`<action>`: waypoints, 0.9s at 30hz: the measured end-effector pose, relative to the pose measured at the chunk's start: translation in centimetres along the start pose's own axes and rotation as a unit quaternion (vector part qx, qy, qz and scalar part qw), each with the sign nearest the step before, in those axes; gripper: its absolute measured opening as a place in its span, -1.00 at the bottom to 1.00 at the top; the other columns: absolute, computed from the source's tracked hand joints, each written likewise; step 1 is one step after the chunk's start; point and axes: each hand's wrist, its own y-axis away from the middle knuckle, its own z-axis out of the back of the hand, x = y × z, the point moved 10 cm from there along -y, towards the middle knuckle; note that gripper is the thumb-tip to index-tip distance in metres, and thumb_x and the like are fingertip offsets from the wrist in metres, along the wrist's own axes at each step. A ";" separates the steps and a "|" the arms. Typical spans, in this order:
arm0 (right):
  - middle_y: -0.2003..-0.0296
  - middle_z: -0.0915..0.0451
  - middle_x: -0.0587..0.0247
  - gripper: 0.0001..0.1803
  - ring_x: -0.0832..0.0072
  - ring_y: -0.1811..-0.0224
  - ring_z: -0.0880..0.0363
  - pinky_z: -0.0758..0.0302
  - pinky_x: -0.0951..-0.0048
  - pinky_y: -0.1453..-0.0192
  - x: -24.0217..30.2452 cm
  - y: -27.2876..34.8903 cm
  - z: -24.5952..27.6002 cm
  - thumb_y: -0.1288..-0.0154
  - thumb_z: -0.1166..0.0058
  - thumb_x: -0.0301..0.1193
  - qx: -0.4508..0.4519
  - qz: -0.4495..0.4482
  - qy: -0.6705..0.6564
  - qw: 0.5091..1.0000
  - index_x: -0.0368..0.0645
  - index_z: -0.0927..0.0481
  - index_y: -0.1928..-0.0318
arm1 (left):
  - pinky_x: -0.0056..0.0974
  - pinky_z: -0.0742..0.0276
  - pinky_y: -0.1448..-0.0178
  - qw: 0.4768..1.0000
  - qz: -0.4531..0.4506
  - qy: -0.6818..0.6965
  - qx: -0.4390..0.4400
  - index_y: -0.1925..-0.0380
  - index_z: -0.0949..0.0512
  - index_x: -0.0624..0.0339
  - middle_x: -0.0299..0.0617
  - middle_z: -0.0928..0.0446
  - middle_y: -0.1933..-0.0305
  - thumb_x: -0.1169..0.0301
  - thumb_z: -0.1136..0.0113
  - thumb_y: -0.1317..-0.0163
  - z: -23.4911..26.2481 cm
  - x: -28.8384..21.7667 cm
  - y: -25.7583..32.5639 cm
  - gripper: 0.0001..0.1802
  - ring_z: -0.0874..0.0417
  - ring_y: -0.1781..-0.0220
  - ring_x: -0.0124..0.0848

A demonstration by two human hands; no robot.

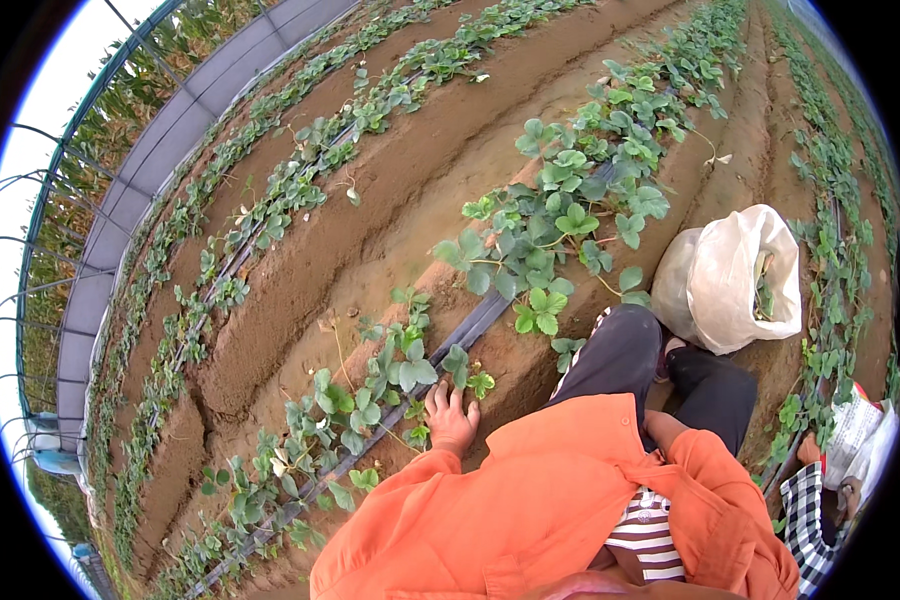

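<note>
From my end, the biggest thing I see is the brown ridged soil (270,335), carrying at least four rows of plants. The low, green, broad-leaved plants (555,205) in the nearest row are the ones being worked, running past the left hand and away up the field; they crowd too closely for me to count. Beside the knees stands one open, off-white woven bag (715,290); a second white bag (860,440) is by a co-worker, at far right. One flat black strip (480,318) runs along the near row. Of two own hands, I see the bare left hand (452,418) on soil by the leaves, its fingers spread and gripping nothing I can make out; the right hand is hidden by the lap, so I cannot tell its state. Smallest, green scraps (764,290) lie in the near bag, uncountable, and one pale withered leaf (280,463) shows low on the row. I judge the work partly done: something is bagged, yet much foliage remains.
</note>
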 end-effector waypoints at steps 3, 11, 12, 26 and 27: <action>0.13 -0.61 -0.01 -0.70 0.25 0.12 -0.58 -0.48 0.34 0.05 -1.9 0.0 0.5 -0.19 -0.04 -0.45 0.005 -0.007 -0.014 1.000 -0.33 -0.56 0.08 | 0.10 -0.13 -0.31 1.000 0.008 0.019 -0.024 0.02 -0.45 0.08 -0.05 -0.24 -0.25 0.14 -0.20 -0.04 0.5 0.1 -0.1 -0.50 -0.16 -0.33 0.00; 0.12 -0.61 -0.01 -0.70 0.24 0.12 -0.58 -0.48 0.33 0.05 -5.4 -1.5 0.4 -0.20 -0.04 -0.44 0.074 -0.022 -0.069 0.995 -0.33 -0.56 0.08 | 0.03 -0.13 -0.27 0.971 0.227 -0.037 -0.065 0.03 -0.43 0.18 -0.02 -0.24 -0.19 0.44 -0.19 -0.02 -1.3 1.2 -1.0 -0.57 -0.19 -0.23 0.03; 0.12 -0.61 -0.02 -0.70 0.24 0.12 -0.58 -0.48 0.33 0.05 -6.0 -1.4 0.5 -0.20 -0.04 -0.44 0.088 -0.029 -0.074 0.993 -0.33 -0.56 0.08 | 0.04 -0.15 -0.25 0.971 0.223 -0.066 -0.056 0.05 -0.45 0.19 -0.01 -0.25 -0.17 0.45 -0.19 -0.01 -1.2 0.8 -1.1 -0.57 -0.20 -0.22 0.04; 0.12 -0.61 -0.03 -0.70 0.23 0.12 -0.58 -0.48 0.32 0.04 -4.9 -3.1 14.2 -0.20 -0.04 -0.43 0.030 -0.036 -0.058 0.997 -0.33 -0.57 0.08 | 0.05 -0.10 -0.30 0.968 0.215 -0.129 -0.016 0.04 -0.46 0.27 -0.02 -0.23 -0.17 0.28 -0.16 -0.10 -1.6 -0.2 -1.1 -0.56 -0.13 -0.29 0.03; 0.12 -0.61 -0.03 -0.70 0.22 0.12 -0.58 -0.48 0.32 0.04 -4.6 -3.9 16.3 -0.20 -0.04 -0.43 0.000 -0.025 -0.058 0.998 -0.33 -0.57 0.08 | 0.04 -0.09 -0.31 0.966 0.223 -0.126 -0.024 0.02 -0.46 0.24 -0.04 -0.22 -0.19 0.27 -0.16 -0.09 -1.9 0.0 -1.1 -0.55 -0.12 -0.30 0.01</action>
